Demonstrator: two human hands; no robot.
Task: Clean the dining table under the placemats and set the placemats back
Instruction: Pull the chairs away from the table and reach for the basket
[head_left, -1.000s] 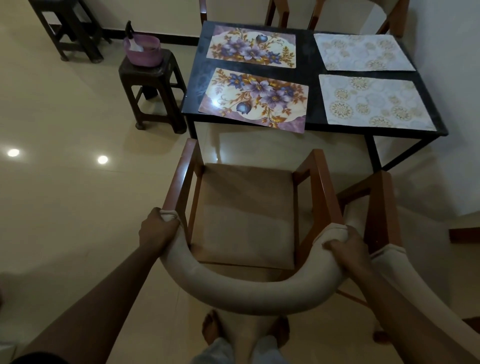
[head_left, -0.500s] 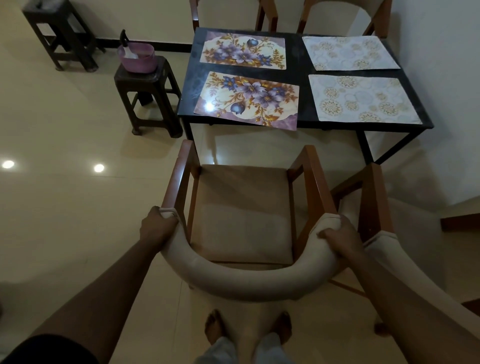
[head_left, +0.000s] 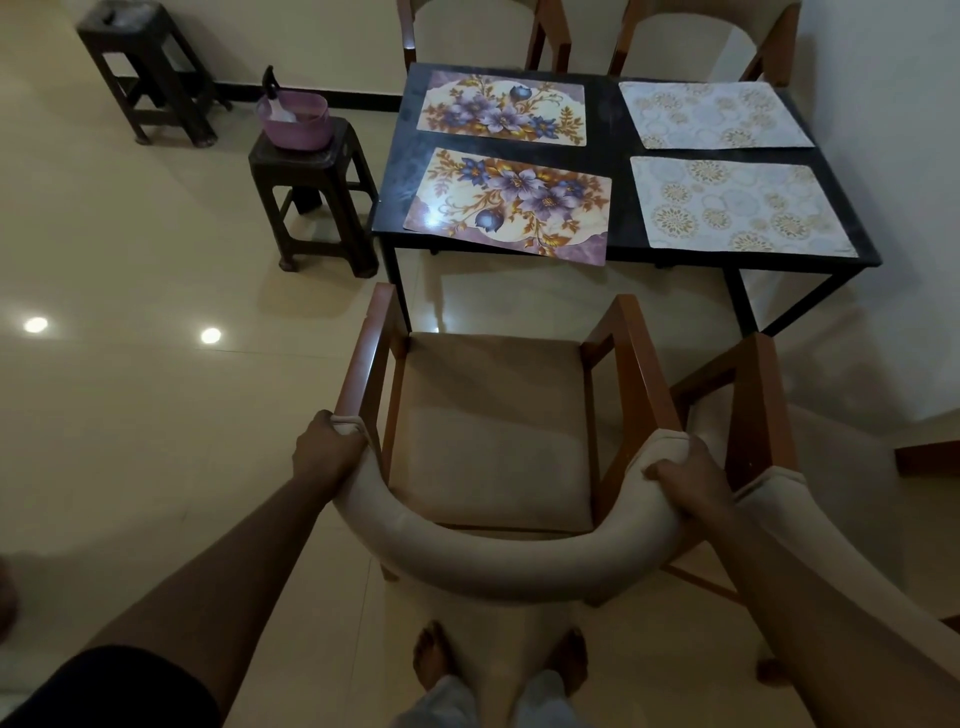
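Worktop (head_left: 615, 156): we see a dark, smooth top with a dull sheen, on thin black metal-looking legs.
Floral mats (head_left: 511, 205): we see a glossy, smooth face that catches a light spot, like plastic.
Pale mats (head_left: 737, 208): we see a flatter, matt finish.
Chair (head_left: 498, 426): we see polished reddish wood arms, with a matt beige cloth seat and padded backrest.
Stool (head_left: 311, 192): we see dark moulded plastic with a slight sheen.
Tub (head_left: 296, 122): we see purple plastic.
Floor (head_left: 130, 338): we see glossy cream tiles mirroring ceiling lights.
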